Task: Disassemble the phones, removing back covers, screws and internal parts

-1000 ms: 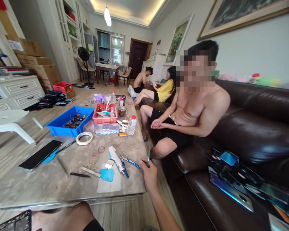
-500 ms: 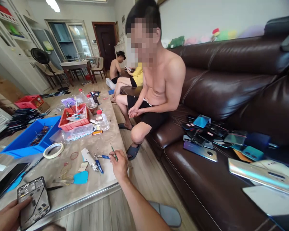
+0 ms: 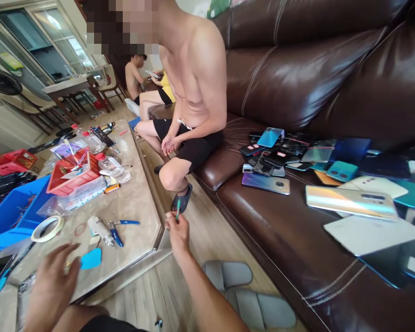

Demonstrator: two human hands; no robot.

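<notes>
My right hand [image 3: 179, 234] is closed around a slim green tool [image 3: 178, 210], pen-thin and pointing up; its exact kind is unclear. It is held beyond the table's right edge, over the floor. At lower left, my left hand [image 3: 53, 283] hovers with fingers spread, slightly blurred and holding nothing. Under and beside it, the bare phone frame [image 3: 22, 293] shows only in part. A blue flat pad [image 3: 91, 259] lies just right of my left fingers. Farther along are a white handheld power tool [image 3: 102, 230] and blue-handled pliers [image 3: 116, 236].
On the table [image 3: 141, 230] stand a masking tape roll [image 3: 38, 233], a blue bin [image 3: 24, 212], a red basket [image 3: 60, 184] and bottles. A person [image 3: 197, 78] sits on the brown sofa [image 3: 263, 221], where several phones and back covers [image 3: 352, 203] lie. Grey slippers [image 3: 263, 306] are on the floor.
My left hand has let go of the phone frame and lifted, fingers spreading. My right hand has moved out past the table edge with the green tool. The view has swung right and down.
</notes>
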